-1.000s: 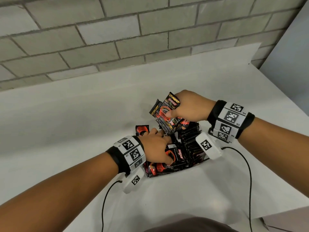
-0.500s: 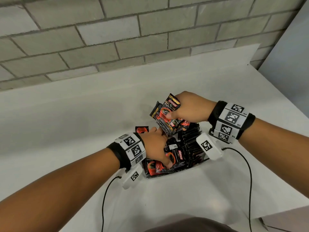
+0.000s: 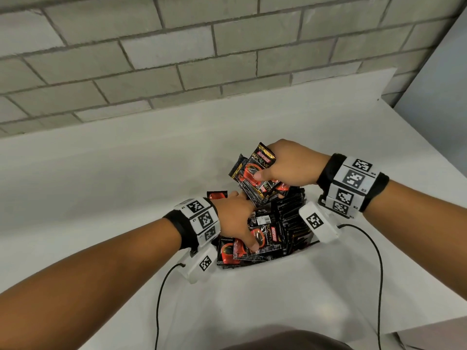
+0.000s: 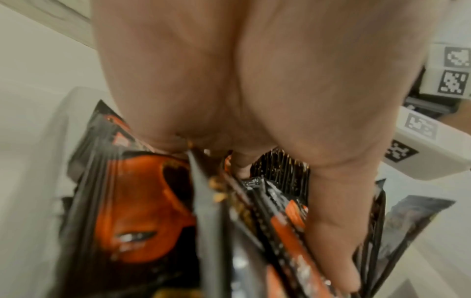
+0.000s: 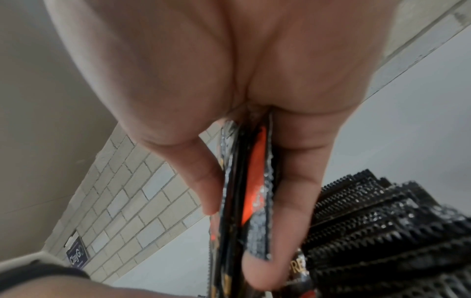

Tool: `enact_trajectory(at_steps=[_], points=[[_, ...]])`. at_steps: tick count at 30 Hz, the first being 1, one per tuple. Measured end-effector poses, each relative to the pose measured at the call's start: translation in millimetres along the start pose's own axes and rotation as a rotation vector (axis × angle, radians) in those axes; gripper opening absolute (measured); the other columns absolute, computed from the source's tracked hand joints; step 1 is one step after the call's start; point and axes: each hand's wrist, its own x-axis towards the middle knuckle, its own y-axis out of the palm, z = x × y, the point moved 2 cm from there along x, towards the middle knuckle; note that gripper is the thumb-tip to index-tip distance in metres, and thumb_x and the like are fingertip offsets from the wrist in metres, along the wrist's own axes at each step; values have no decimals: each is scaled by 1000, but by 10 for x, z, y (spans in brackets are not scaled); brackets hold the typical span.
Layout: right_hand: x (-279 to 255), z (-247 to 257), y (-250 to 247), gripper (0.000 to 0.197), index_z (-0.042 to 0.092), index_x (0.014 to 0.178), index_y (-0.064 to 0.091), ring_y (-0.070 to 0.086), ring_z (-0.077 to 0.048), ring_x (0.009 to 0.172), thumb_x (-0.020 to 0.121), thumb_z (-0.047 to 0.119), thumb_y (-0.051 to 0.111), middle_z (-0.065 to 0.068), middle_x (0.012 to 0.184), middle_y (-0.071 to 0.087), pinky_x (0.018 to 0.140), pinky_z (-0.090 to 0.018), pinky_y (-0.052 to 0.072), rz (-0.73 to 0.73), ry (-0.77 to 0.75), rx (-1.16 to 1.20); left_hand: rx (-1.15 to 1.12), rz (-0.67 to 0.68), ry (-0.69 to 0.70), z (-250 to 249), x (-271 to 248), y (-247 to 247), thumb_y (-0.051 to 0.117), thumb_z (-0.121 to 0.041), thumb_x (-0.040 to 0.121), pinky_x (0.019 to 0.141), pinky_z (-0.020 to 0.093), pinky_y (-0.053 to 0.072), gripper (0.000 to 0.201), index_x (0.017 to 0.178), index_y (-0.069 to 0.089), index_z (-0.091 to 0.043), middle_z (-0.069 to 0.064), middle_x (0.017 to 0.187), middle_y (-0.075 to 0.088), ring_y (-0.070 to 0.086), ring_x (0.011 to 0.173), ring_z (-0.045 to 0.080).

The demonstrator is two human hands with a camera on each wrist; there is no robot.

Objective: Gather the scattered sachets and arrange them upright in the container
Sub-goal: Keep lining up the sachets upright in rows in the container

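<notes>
Black-and-red coffee sachets fill a white container whose rim (image 4: 65, 121) shows only in the left wrist view. A row of them (image 3: 290, 213) stands upright at its right side, serrated tops (image 5: 382, 231) upward. My right hand (image 3: 265, 174) pinches a bundle of sachets (image 3: 255, 173) between thumb and fingers, just above the container's far end. My left hand (image 3: 243, 223) reaches into the near-left part; its thumb (image 4: 331, 231) presses on leaning sachets (image 3: 262, 238) while the fingers are tucked behind them, hidden. One more sachet (image 3: 217, 195) peeks out behind the left wrist.
The container sits on a white table (image 3: 126, 198) against a grey brick wall (image 3: 202, 59). The table's right edge (image 3: 429, 152) drops off close to my right forearm. Black cables (image 3: 159, 299) trail from both wrist cameras toward me.
My left wrist has shifted slightly away from me while its thumb stays on the leaning sachets. The right hand keeps its bundle in nearly the same place.
</notes>
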Motion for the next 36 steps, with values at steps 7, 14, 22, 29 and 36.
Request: enact_trajectory(at_steps=[7, 14, 22, 29, 36], points=[[0, -25, -68, 34, -4, 98, 65, 67, -37, 84, 90, 28, 70, -20, 95, 71, 75, -41, 53, 5, 20, 66, -205, -76, 25, 26, -98, -117, 83, -45, 80, 63, 29, 45, 55, 115, 61, -8, -1, 85, 60, 56, 74, 15], [-4, -102, -115, 39, -3, 108, 66, 69, -42, 96, 86, 27, 77, -23, 105, 72, 89, -53, 55, -24, 107, 295, -436, -169, 72, 159, -208, -138, 91, -32, 74, 101, 33, 47, 60, 125, 61, -20, -3, 126, 63, 59, 115, 17], [-42, -101, -173, 28, 1, 96, 67, 62, -21, 70, 88, 26, 75, -16, 89, 72, 68, -31, 46, -9, 95, 256, -578, -244, 189, 303, -235, -127, 93, -26, 70, 72, 28, 40, 38, 76, 55, -27, -19, 74, 53, 51, 73, 3], [-56, -150, -137, 36, -2, 88, 58, 50, -22, 68, 89, 31, 73, -12, 77, 58, 65, -32, 36, 14, 104, 139, -613, -234, 286, 381, -368, -215, 90, -20, 76, 68, 29, 45, 38, 80, 54, -8, -10, 70, 58, 54, 66, 9], [-33, -163, -63, 39, -2, 98, 62, 57, -27, 70, 90, 35, 72, -23, 96, 69, 67, -34, 42, 35, 70, 84, -725, -276, 335, 458, -412, -194, 88, -25, 77, 93, 59, 51, 40, 88, 58, -2, 17, 95, 72, 66, 94, 41]])
